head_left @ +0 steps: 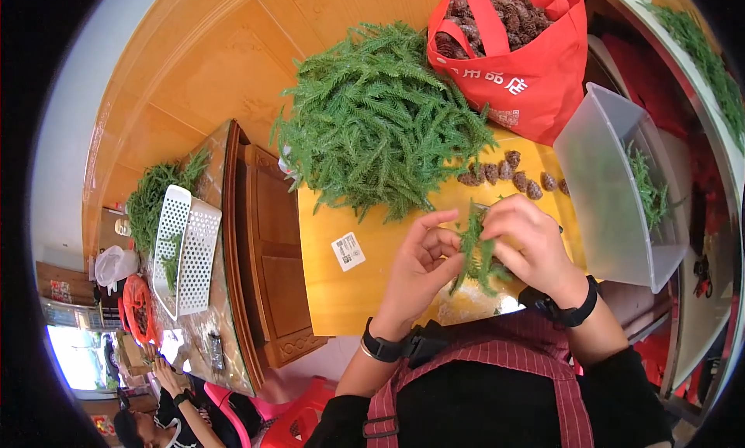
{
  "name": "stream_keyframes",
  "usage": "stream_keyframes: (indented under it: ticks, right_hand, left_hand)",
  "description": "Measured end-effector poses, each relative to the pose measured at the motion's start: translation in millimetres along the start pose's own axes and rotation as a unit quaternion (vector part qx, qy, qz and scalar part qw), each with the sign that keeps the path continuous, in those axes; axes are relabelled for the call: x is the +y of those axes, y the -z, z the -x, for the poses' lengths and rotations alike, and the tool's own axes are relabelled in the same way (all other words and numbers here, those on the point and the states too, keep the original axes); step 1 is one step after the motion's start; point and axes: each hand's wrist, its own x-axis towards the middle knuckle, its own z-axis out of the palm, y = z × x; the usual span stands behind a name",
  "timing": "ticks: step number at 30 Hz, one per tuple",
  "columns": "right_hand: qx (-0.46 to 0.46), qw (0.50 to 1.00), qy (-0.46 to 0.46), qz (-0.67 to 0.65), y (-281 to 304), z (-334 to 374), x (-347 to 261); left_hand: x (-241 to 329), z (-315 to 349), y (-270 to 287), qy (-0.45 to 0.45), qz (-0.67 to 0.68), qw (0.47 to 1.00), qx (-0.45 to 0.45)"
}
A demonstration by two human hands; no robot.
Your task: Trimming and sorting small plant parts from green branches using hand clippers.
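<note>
Over the yellow table (330, 285), my left hand (423, 266) has its fingers curled, with thumb and fingertips pinching a green artificial pine sprig (475, 250). From the other side my right hand (528, 238) is closed on the same sprig near its top. Its needled branches hang down between my hands. Just beyond them lie several brown pine cones (506, 170) in a loose row. A large heap of green pine sprigs (380, 122) covers the far left of the tabletop.
A red bag (535, 91) full of pine cones stands at the back right. Beside it, a translucent plastic bin (613, 192) holds some sprigs. A white label (348, 251) lies on the table. At left, a perforated white basket (198, 254) sits on another table, where a person (167, 417) works.
</note>
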Motion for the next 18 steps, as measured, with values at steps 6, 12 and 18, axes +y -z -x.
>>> stream_keyframes:
  ticks: [6,12,18]
  right_hand:
    - [-0.013,0.975,-0.152,-0.164,-2,4,-1]
    - [0.017,0.957,-0.165,-0.237,-10,13,8]
    - [0.042,0.861,-0.331,-0.385,-12,14,-7]
  left_hand:
    - [-4,1,-5,-0.042,-0.074,0.996,0.023]
    - [-8,1,-7,-0.114,-0.155,0.98,0.042]
    - [-17,3,-7,-0.218,-0.282,0.933,0.057]
